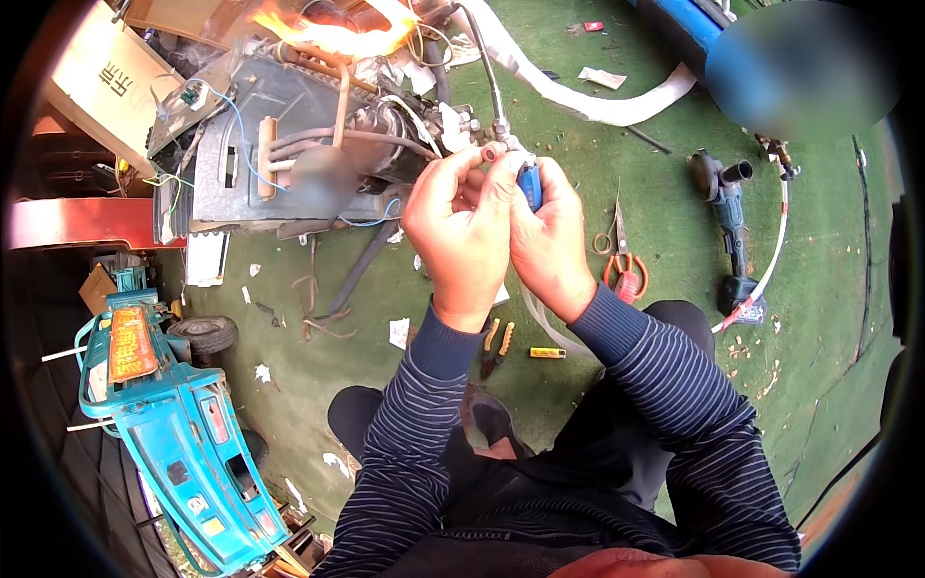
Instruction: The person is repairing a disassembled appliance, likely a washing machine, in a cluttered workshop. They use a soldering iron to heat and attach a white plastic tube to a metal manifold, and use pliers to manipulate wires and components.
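Both my hands are closed around a lit gas torch point(498, 104) in front of me. My right hand point(554, 236) grips it at the blue handle point(530, 186). My left hand point(453, 241) pinches the metal fitting at the base of the thin neck, its fingertips beside a small round knob point(493, 151). The neck rises away from me and bends left at the top. An orange flame point(342, 37) burns there, over copper pipes point(343, 106) on a grey metal unit point(236, 144). A clear hose point(540, 313) hangs below my hands.
On the green floor lie orange-handled scissors point(626, 260), yellow-handled pliers point(497, 349), a yellow lighter point(547, 354) and a cordless angle grinder point(730, 217). A white wrapped pipe point(549, 91) curves beyond my hands. Cardboard point(106, 82) stands near the flame; a turquoise vehicle point(183, 443) is at left.
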A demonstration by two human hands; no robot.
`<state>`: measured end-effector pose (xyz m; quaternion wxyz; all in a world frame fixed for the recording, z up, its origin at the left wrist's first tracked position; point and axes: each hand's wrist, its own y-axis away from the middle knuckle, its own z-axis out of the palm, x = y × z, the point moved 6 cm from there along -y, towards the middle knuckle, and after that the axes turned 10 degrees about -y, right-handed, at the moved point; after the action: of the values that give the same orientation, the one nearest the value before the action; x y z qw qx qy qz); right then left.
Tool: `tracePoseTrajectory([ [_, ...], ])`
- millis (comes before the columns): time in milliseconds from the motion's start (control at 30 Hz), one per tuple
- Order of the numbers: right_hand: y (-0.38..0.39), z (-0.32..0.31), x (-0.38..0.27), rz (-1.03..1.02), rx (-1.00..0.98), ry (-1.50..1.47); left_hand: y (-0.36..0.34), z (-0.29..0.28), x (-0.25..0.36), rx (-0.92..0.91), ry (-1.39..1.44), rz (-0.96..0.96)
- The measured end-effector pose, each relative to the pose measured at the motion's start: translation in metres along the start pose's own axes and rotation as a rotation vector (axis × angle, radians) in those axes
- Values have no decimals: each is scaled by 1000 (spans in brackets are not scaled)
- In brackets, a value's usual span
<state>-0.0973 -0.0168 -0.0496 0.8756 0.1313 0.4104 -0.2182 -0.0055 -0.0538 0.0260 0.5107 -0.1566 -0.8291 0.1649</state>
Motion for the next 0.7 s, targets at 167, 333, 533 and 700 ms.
tracePoseTrajectory([
  [167, -3, -7, -2, -19, -12, 13, 1, 5, 16, -28, -126, 94],
  [333, -5, -15, -3, 0, -31, 49, 0, 10, 23, -23, -232, 226],
  [533, 0, -8, -3, 37, -80, -17, 4, 6, 13, -81, -289, 189],
  [700, 1, -17, 13, 170, 3, 258, 7, 7, -17, -146, -101, -101],
])
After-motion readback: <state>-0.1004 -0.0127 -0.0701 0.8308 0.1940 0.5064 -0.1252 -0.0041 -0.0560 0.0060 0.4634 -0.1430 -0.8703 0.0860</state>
